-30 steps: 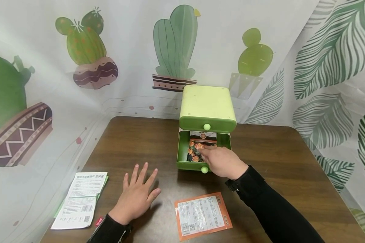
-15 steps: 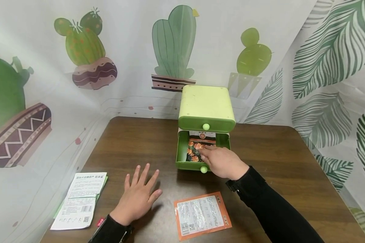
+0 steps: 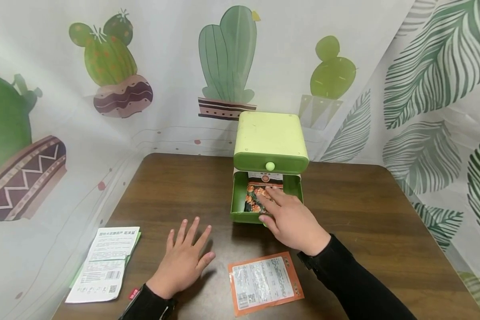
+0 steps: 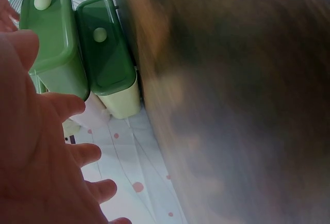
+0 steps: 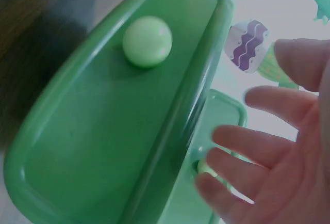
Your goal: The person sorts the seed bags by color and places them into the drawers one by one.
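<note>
A small light-green cabinet (image 3: 270, 133) with two green drawers stands at the back of the table. Its lower drawer (image 3: 238, 195) is pulled out and holds a packet (image 3: 253, 200) printed with orange flowers. My right hand (image 3: 294, 220) reaches over this drawer's front, fingers spread above the packet and thumb over the drawer's knob, which it mostly hides from the head view. From the right wrist, that knob (image 5: 147, 42) shows uncovered, apart from my loosely bent fingers. My left hand (image 3: 182, 262) is spread palm down over the table, left of an orange-edged packet (image 3: 264, 284), holding nothing.
A white packet (image 3: 104, 266) with a green edge beneath it lies at the table's left edge. A small red item (image 3: 134, 293) shows beside my left sleeve. Behind the brown table (image 3: 368, 200) hangs a cloth (image 3: 176, 44) with cactus and leaf prints.
My right hand has shifted slightly and opened out from the flowered packet, its fingers now spread and its thumb showing. My left hand has drifted slightly right. The drawer remains pulled out.
</note>
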Demonstrator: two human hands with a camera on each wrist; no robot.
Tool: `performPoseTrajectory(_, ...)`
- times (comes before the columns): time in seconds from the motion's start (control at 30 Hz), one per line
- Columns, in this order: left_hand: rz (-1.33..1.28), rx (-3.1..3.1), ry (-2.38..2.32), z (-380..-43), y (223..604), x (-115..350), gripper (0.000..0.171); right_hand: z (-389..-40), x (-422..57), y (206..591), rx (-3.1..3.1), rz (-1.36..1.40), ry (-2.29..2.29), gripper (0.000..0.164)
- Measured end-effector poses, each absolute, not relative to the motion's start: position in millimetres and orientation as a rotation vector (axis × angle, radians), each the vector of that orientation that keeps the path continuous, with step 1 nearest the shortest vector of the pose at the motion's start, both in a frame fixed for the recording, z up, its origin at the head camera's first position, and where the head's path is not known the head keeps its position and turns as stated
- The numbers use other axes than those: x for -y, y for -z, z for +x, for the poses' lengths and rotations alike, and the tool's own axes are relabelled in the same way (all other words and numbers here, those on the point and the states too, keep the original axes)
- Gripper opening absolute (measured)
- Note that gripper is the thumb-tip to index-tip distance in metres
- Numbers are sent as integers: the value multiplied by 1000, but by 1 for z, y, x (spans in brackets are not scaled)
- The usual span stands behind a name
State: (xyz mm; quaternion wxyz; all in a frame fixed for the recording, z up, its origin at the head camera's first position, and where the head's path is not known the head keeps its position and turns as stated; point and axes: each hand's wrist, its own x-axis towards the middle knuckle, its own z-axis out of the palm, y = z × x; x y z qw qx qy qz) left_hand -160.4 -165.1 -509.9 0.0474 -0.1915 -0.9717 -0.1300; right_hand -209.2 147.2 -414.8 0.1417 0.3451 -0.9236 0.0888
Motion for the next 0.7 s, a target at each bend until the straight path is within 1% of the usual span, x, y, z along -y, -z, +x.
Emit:
performPoseTrajectory(0.13, -609, 2952, 395, -161, 511, 164, 63, -196, -147, 418, 2526, 1055, -318, 67)
performPoseTrajectory(0.3, -657, 2930, 392, -160, 510, 162, 63, -182, -146, 425, 2444, 1120, -350, 92)
performPoseTrajectory(0.4, -686, 2930, 405, -159, 511, 159, 64, -174, -144, 435, 2448, 1127, -346, 106)
performPoseTrajectory(0.47, -707, 2934, 416, -157, 511, 157, 65, -170, -144, 442, 2450, 1131, -348, 111)
performPoseTrajectory(0.57, -734, 2938, 419, -156, 511, 154, 67, -162, -144, 454, 2432, 1160, -381, 111)
performPoseTrajectory(0.7, -746, 2921, 389, -154, 510, 152, 68, -154, -143, 469, 2338, 1256, -434, 98)
